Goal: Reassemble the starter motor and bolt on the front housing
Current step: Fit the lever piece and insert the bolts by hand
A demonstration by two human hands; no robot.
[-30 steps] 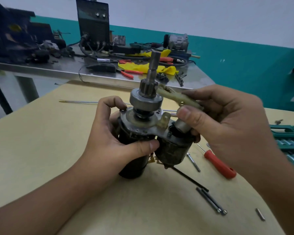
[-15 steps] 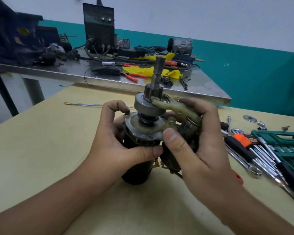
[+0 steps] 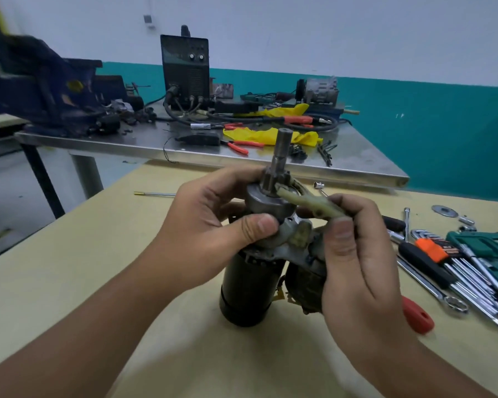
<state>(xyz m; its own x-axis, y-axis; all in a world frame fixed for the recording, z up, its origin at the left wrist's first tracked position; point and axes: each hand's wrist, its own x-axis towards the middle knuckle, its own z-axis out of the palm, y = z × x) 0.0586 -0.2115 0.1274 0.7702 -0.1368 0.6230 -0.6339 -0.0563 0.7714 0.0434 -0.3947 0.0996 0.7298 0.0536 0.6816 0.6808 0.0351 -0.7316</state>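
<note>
- The starter motor (image 3: 250, 285) stands upright mid-table (image 3: 69, 282), well in from every edge.
- The left hand (image 3: 202, 234) has its grip curled round the drive end.
- The right hand (image 3: 354, 254) pinches the pale shift fork (image 3: 308, 201).
- Tools (image 3: 449, 271) crowd the right side; bare table lies to the left.

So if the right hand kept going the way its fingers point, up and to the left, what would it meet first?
Probably the gear drum on the motor's shaft: the right hand already pinches the pale plastic fork that hooks onto it. Depth is hard to judge.
</note>
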